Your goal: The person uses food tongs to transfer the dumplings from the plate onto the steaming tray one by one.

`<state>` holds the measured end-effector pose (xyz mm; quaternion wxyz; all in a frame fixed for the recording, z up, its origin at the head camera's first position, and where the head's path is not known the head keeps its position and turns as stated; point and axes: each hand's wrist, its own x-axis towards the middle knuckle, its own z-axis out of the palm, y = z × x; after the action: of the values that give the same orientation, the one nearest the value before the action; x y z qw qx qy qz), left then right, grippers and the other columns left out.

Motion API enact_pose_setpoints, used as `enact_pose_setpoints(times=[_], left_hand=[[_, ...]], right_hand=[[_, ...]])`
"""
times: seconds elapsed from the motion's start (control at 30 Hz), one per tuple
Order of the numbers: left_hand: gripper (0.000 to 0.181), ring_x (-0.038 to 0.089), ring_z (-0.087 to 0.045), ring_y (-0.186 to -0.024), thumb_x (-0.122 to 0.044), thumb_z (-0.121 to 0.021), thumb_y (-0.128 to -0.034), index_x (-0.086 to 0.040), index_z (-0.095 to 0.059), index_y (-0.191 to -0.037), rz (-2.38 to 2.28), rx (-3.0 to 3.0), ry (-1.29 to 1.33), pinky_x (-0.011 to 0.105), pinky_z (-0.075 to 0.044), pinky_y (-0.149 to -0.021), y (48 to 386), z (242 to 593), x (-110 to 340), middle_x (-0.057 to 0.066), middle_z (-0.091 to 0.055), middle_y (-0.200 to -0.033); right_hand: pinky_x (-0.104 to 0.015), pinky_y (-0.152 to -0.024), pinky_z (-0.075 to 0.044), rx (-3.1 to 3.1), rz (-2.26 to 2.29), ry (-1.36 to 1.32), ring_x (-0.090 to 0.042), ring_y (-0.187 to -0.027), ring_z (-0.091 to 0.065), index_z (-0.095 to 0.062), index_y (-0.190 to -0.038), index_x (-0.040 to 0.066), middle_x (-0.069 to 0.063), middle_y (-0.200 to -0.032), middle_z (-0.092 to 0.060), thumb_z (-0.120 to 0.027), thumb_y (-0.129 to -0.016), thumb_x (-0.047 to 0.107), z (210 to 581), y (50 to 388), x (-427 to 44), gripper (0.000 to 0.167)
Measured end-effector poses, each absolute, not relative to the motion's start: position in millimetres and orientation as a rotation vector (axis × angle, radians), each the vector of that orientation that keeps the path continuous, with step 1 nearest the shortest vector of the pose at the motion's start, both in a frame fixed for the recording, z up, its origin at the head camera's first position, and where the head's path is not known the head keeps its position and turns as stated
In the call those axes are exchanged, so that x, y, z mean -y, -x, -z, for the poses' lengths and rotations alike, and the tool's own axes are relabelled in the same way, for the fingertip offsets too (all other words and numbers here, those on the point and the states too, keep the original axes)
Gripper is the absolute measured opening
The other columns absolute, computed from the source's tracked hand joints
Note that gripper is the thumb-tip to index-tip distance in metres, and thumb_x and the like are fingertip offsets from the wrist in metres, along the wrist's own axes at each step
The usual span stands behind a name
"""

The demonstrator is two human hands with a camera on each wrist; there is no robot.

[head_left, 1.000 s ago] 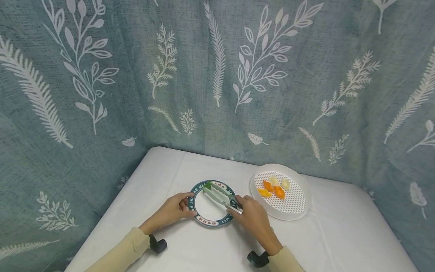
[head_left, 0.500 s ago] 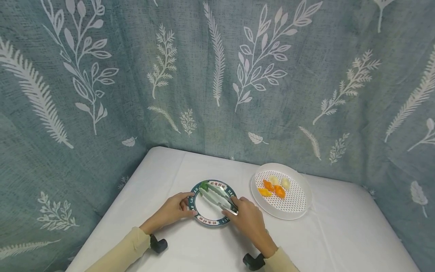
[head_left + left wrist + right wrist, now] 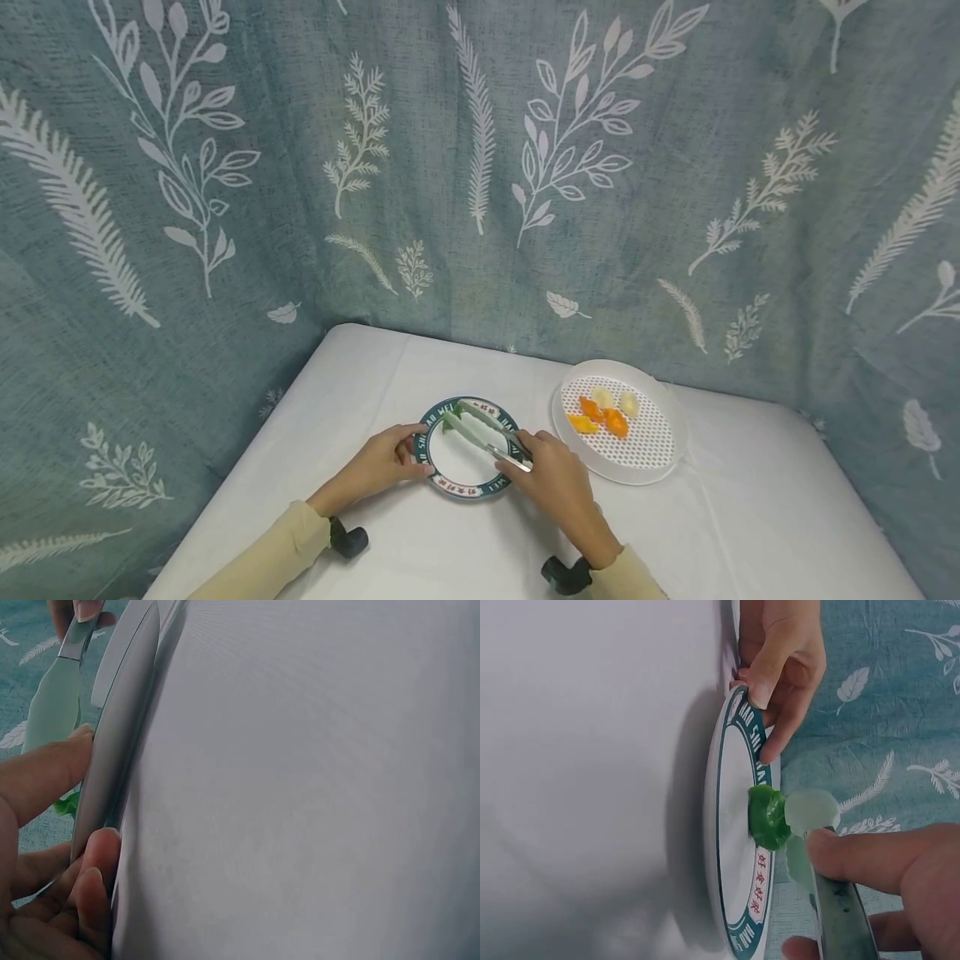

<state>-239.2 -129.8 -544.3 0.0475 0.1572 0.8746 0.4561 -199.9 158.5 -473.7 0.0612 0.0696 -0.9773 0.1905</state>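
Observation:
My left hand (image 3: 382, 462) grips the left rim of a round plate (image 3: 457, 471), white with a dark green lettered border. In the left wrist view, its thumb (image 3: 52, 772) lies over one face of the plate and fingers curl behind it. My right hand (image 3: 551, 475) holds metal-handled tongs (image 3: 512, 457) with pale green ends, reaching over the plate from the right. A glossy bright green piece (image 3: 767, 817), its kind unclear, lies at the far left of the plate by the tong ends. Whether the tongs clasp it I cannot tell.
Right of the plate stands a round white perforated tray (image 3: 652, 454) with a raised rim. In it lie orange pieces (image 3: 617, 422), a yellow-orange piece (image 3: 582, 424) and pale yellow pieces (image 3: 629, 405). A white cloth covers the table (image 3: 420, 550); a leaf-patterned curtain (image 3: 442, 275) hangs behind.
The right hand and tongs first shift left over the plate, then back slightly right. The green piece shows a little lower beside the tong ends now. The left hand stays on the rim.

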Motion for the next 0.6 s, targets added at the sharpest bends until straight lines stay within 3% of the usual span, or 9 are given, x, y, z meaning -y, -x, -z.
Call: enact_pose_setpoints(times=[0.37,0.6], left_hand=[[0.076,0.013,-0.055,-0.076,-0.037,-0.087,-0.0831,-0.007,-0.056,-0.146,-1.406,-2.632,-0.501,0.026,-0.047,-0.065,239,544,134,-0.001,-0.059,-0.094],[0.075,0.014,-0.055,-0.077,-0.036,-0.087,-0.0839,-0.006,-0.056,-0.145,-1.403,-2.638,-0.523,0.026,-0.047,-0.065,240,544,133,-0.001,-0.059,-0.095]], right_hand=[[-0.024,-0.055,-0.044,2.767,-0.266,-0.625,-0.010,-0.065,-0.052,-0.075,-0.127,0.016,-0.001,-0.100,-0.068,-0.088,-0.080,0.046,468,219,-175,0.057],[-0.024,-0.056,-0.045,2.779,-0.328,-0.729,-0.010,-0.067,-0.053,-0.076,-0.124,0.013,0.000,-0.096,-0.067,-0.090,-0.078,0.039,460,237,-192,0.055]])
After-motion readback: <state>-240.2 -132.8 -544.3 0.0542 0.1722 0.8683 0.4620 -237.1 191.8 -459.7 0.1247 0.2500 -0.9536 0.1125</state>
